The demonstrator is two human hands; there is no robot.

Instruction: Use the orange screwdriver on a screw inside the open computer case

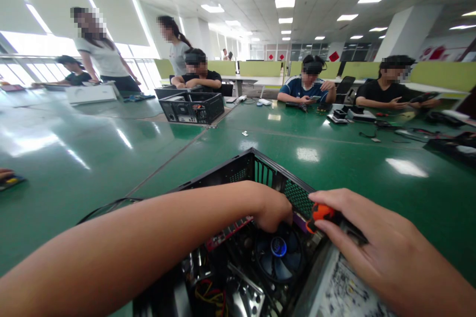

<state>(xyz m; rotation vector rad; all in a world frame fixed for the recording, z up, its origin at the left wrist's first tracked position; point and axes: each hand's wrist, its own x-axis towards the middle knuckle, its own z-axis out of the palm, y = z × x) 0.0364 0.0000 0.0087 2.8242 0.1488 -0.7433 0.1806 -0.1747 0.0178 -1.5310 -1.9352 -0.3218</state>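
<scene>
An open black computer case (275,168) lies before me, its inside facing up. My left hand (273,208) reaches down into it beside the cooling fan (278,247), which has a blue hub. The fingers curl downward, and their tips, with anything they pinch, are hidden. Over the case's right side, my right hand (360,237) is closed around an orange-and-black screwdriver (322,213); its shaft cannot be seen. A red circuit board (228,233) shows under my left forearm. Red and yellow wires (210,294) and shiny metal parts sit nearer to me.
Across the green table (178,158) stands another open case (191,106). A small white piece (244,133) lies beyond my case. Cables and parts (420,133) spread at the right. Several people sit or stand around the table, and a hand (5,173) shows at the left edge.
</scene>
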